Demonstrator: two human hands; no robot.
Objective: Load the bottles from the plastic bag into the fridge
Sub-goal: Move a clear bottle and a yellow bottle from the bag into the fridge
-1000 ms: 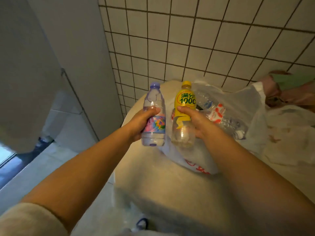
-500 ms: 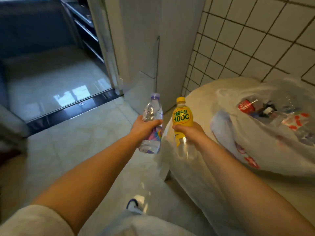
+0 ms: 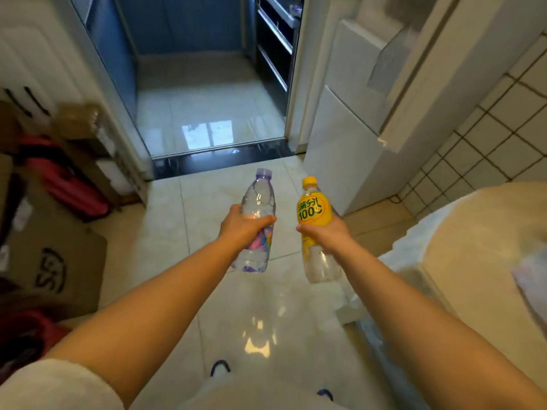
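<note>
My left hand grips a clear water bottle with a purple cap and a colourful label, held upright over the tiled floor. My right hand grips a bottle with a yellow cap and yellow label, also upright, a little to the right. A white fridge with shut doors stands ahead to the right, against the tiled wall. Only a pale corner of the plastic bag shows at the right edge, on the round table.
A doorway ahead opens into a kitchen with a glossy floor and a dark threshold. Cardboard boxes and a red bag are stacked along the left wall. Light floor tiles lie between me and the fridge.
My view has swung left, away from the table and bag toward the doorway and fridge. Both hands keep hold of their bottles, now carried over the floor.
</note>
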